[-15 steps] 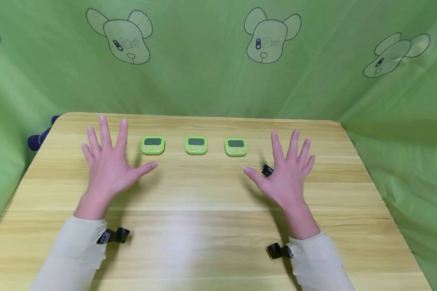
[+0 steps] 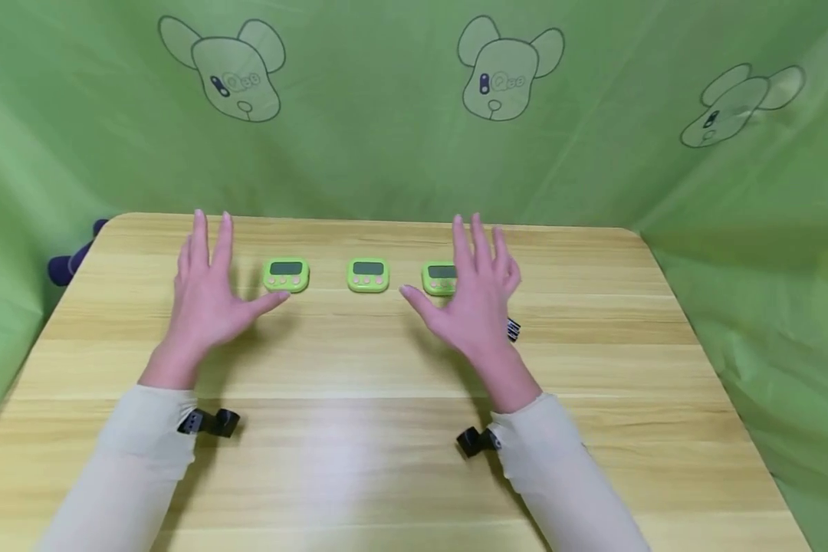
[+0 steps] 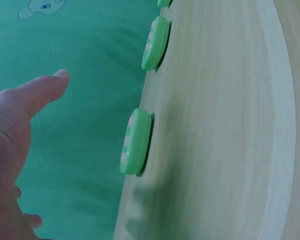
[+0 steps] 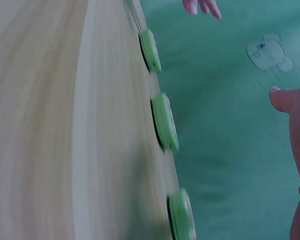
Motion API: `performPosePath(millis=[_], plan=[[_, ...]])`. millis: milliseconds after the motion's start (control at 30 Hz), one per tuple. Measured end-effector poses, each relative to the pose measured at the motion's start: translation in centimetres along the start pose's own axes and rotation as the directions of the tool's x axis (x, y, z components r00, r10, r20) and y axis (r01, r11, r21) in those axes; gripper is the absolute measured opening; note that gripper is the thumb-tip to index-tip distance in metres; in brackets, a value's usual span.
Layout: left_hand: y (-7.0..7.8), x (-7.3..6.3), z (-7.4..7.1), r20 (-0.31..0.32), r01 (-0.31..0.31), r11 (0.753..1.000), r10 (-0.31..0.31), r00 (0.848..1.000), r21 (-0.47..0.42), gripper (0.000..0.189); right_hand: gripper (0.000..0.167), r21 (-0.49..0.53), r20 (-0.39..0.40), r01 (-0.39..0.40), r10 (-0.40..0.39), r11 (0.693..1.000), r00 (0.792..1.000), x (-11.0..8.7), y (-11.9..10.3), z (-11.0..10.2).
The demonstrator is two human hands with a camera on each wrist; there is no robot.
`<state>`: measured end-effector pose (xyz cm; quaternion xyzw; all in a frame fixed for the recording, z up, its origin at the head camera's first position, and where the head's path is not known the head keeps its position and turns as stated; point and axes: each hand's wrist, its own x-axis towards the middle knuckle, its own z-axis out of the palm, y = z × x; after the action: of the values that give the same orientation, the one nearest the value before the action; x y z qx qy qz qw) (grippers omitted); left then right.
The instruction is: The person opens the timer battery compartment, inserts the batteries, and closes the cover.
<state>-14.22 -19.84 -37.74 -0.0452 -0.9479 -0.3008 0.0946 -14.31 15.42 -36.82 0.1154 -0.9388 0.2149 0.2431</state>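
Observation:
Three green digital timers lie in a row near the table's back edge: the left timer [image 2: 286,274], the middle timer [image 2: 369,276] and the right timer [image 2: 439,279]. Each has a dark screen and pink buttons. My left hand [image 2: 210,299] hovers just left of the left timer, fingers spread and holding nothing. Over the right timer's right side is my right hand [image 2: 476,307], also spread and not holding anything. Partly hidden behind that hand are small dark batteries [image 2: 514,330]. The right wrist view shows all three timers, including the middle timer [image 4: 165,122], below the hand.
The wooden table [image 2: 345,460] has green cloth [image 2: 386,153] printed with mouse heads hanging behind and beside it. A dark purple object [image 2: 65,268] sticks out past the table's left back corner. Black wrist cameras sit on both sleeves.
My right hand has moved left, from near the batteries to over the right timer, its fingers now closer together. My left hand has shifted only slightly, with its fingers drawn a little closer. The timers stay put.

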Motion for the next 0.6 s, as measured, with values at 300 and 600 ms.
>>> performPosePath(millis=[300, 600], plan=[[-2.3, 1.3, 0.7, 0.049, 0.034, 0.986, -0.026, 0.998, -0.165, 0.127, 0.092, 0.24, -0.022, 0.084, -0.081, 0.967, 0.997, 1.7, -5.2, 4.6], [-4.0, 2.0, 1.4, 0.101, 0.081, 0.973, -0.06, 0.993, -0.217, 0.121, 0.083, 0.558, 0.123, -0.045, -0.029, 0.829, 0.992, 1.5, -8.6, 8.5]])
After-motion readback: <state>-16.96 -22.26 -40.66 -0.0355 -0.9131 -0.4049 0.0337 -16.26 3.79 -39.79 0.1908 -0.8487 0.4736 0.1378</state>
